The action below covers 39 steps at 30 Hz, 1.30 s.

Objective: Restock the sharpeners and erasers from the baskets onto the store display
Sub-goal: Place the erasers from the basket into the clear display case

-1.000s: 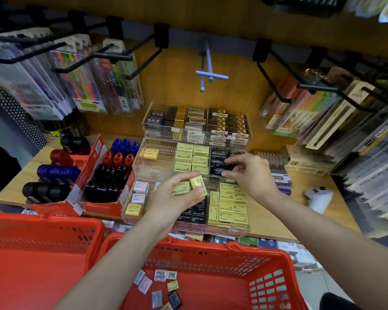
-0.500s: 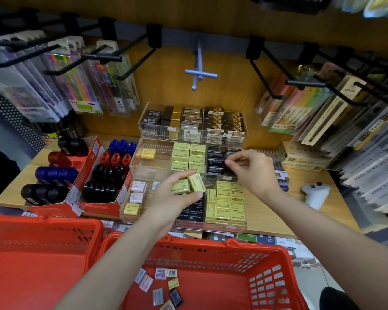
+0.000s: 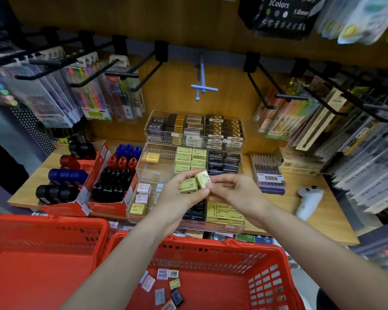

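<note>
Head cam: both hands up over clear acrylic display (image 3: 141, 175) on wooden bench (image 3: 318, 211). Left hand (image 3: 179, 195) curled round two yellow erasers (image 3: 194, 183), side by side, thumb underneath. Right hand (image 3: 231, 193) met them from the right, fingertips (image 3: 213, 183) pinching the right-hand eraser of the pair. So both grips closed on the same pair, held above display's front section, not touching it.

Display: stepped, w/ compartments. Back tier held black/gold boxed erasers (image 3: 222, 128). Mid tier: lone yellow eraser (image 3: 152, 157) at left in a mostly bare slot, yellow stack (image 3: 189, 159) centre, black stack (image 3: 224, 162) right. Front tier: few white/yellow erasers (image 3: 141, 195) left, yellow rows (image 3: 224, 214) right, partly hidden by wrists.

Left of display: two red cartons (image 3: 94, 175) w/ blue, red, black cylindrical sharpeners (image 3: 119, 173).

Near edge: two red baskets. Left basket (image 3: 45, 249) – contents not made out. Right basket (image 3: 262, 276) w/ small loose scatter of erasers (image 3: 164, 285) on floor, under left forearm.

Also seen: boxed pen set (image 3: 269, 175) right of display, white controller (image 3: 308, 201) on bench further right, hanging pen packs (image 3: 94, 95) on black hooks either side.
</note>
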Tool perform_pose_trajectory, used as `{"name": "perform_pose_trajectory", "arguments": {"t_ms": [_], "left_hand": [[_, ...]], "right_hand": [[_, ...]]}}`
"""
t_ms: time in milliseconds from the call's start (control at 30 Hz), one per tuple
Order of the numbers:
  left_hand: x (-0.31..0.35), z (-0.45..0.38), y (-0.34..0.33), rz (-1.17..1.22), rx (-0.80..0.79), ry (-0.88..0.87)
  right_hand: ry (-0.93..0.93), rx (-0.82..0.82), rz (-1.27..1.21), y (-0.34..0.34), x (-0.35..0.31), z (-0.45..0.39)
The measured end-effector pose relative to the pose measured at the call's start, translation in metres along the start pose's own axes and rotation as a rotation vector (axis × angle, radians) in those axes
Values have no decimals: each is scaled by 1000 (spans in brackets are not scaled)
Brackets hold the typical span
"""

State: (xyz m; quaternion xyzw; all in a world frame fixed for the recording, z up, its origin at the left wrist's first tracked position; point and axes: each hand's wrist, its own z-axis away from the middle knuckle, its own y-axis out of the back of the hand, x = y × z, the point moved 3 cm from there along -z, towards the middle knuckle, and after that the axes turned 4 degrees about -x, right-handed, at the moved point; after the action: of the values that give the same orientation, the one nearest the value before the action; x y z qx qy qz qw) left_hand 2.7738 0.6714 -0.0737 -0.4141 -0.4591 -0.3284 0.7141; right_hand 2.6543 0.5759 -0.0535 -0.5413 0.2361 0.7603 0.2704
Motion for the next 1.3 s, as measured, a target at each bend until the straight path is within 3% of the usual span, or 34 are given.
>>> {"name": "perform_pose_trajectory", "arguments": {"t_ms": [200,433,567,733,933,1033,1100,1200,1300], "left_hand": [[3,-2,4,111,40,46],[10,-13,17,161,110,73],[11,-20,33,3,114,81],[10,-23,41,-146,126,34],[12,-24,46,-216,114,-6],[13,-23,49,-253,108,-13],[15,-23,50,-299,77,-23],[18,-22,48,-342,36,-37],[20,-19,45,-367,2,-32]], "right_hand": [[44,-8,206,-5,-14,-8],[394,149,859,-16,-33,-26],[325,271,1111,-5,-39,-59],[152,248,1303,-10,-36,-90],[173,335,1374,-10,-26,-97],[313,359,1119,-9,-25,-90],[406,160,818,-15,-28,-81],[393,-189,589,-29,-31,-62],[361,-198,561,-28,-30,-55]]}}
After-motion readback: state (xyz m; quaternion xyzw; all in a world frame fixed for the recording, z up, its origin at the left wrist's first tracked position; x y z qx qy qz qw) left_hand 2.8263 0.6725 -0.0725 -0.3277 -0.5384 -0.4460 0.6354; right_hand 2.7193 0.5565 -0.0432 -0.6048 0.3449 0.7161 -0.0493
